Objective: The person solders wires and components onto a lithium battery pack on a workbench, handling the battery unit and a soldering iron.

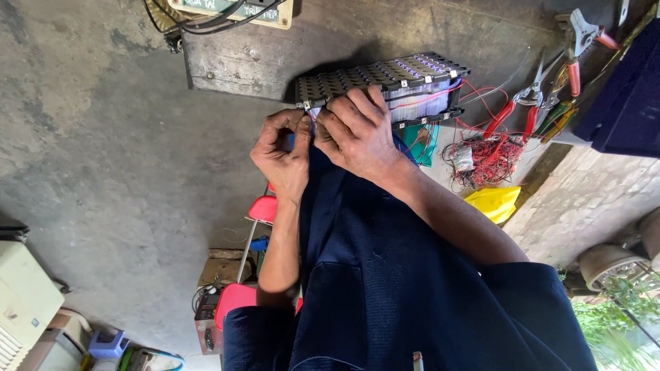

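hands: left (pixel 282 154), right (pixel 357 130) pinch battery pack (pixel 385 86) near edge | pliers (pixel 512 110) well apart

One black battery pack (pixel 385 86) is seen on the desk (pixel 261 62), with two hands, the left hand (pixel 283 152) and the right hand (pixel 357 130), counted at its near end. Two red-handled cutting tools, a pair of pliers (pixel 512 113) and a pair of snips (pixel 577 41), are counted beside one tangle of red wires (pixel 489 159) and one yellow bag (pixel 493 203). Two red stools (pixel 262 208) (pixel 234 300) are counted on the floor.
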